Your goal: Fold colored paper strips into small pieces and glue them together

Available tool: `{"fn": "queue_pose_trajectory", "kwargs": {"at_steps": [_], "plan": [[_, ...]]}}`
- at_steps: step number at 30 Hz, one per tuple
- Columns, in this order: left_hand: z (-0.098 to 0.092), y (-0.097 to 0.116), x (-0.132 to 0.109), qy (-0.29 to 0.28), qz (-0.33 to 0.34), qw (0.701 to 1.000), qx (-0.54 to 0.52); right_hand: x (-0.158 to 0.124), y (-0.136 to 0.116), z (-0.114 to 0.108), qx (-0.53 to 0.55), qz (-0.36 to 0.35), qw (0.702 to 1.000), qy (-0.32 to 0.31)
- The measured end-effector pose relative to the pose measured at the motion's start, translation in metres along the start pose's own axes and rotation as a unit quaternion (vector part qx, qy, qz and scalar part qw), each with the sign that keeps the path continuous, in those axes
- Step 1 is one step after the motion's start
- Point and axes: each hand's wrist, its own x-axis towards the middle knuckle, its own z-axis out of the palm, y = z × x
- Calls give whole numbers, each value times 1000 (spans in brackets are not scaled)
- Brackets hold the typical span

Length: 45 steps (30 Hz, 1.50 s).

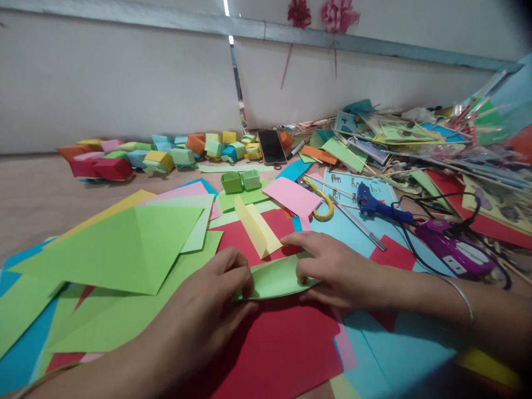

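Observation:
Between my two hands is a pale green strip of paper [276, 277], folded along its length. My left hand [220, 288] pinches its left end with thumb and fingers. At the other end, my right hand [326, 269] has its fingers closed on the strip, with the index finger reaching out over the top. Just beyond lies a folded yellow paper strip [255, 227], close to my right fingertip. Red paper [266, 349] lies underneath the work. Two small green paper boxes [241, 180] stand side by side farther back.
Green sheets [124, 244] are piled at left. Folded paper boxes [158, 155] line the wall beside a phone [272, 147]. At right lie yellow-handled scissors [324, 205], a craft knife [359, 224], a blue glue gun [380, 205], a purple power strip [453, 249] and scraps.

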Motion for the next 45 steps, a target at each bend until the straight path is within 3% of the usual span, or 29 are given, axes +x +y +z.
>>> {"fn": "queue_pose_trajectory", "kwargs": {"at_steps": [5, 11, 18, 24, 33, 35, 38, 41, 45], "plan": [[4, 1, 0, 66, 39, 997, -4, 0, -3, -6, 47, 3, 999, 22], [6, 0, -1, 92, 85, 990, 66, 0, 0, -3, 15, 13, 1000, 16], [3, 1, 3, 89, 7, 995, 44, 1, 1, -1, -3, 30, 1000, 3], [3, -5, 7, 89, -34, 995, 12, -1, 0, 5, -102, 14, 994, 42], [10, -14, 5, 84, 70, 992, 60, 2, -3, 0, -195, -57, 968, 146], [11, -14, 6, 110, 97, 985, 92, 3, -3, 0, -203, -74, 968, 130], [10, -12, 7, 131, 135, 974, 129, 2, 0, 4, -192, -72, 978, 47], [9, -9, 6, 98, 157, 974, 127, -1, 1, 7, -175, -42, 983, -24], [8, -8, 3, 76, 127, 980, 132, -2, -5, 3, -153, 13, 986, -62]]}}
